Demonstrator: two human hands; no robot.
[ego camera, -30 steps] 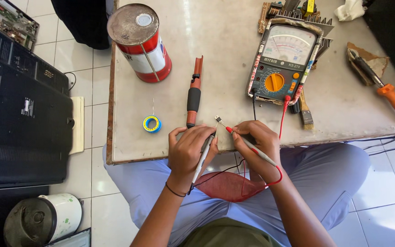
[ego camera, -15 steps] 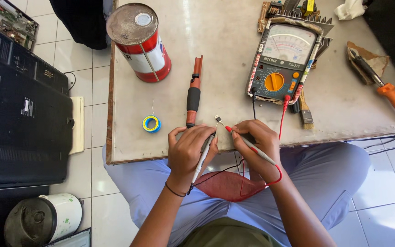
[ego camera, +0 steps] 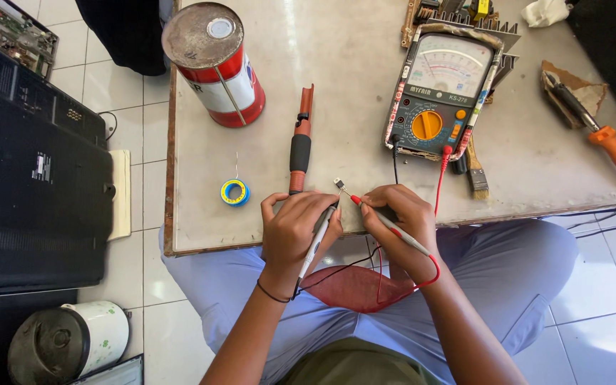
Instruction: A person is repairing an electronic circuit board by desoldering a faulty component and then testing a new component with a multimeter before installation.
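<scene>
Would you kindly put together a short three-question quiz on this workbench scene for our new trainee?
1. True or false: the left hand holds the red-tipped probe.
2. Which item lies nearest the left hand on the table?
A. the orange-handled screwdriver
B. the blue and yellow tape roll
C. the red and white can
3. Fill in: both probe tips meet at a small ____ near the table's front edge.

Key:
1. False; the right hand holds it, and the left holds the black probe.
2. B.
3. component; its type is too small to tell.
</scene>
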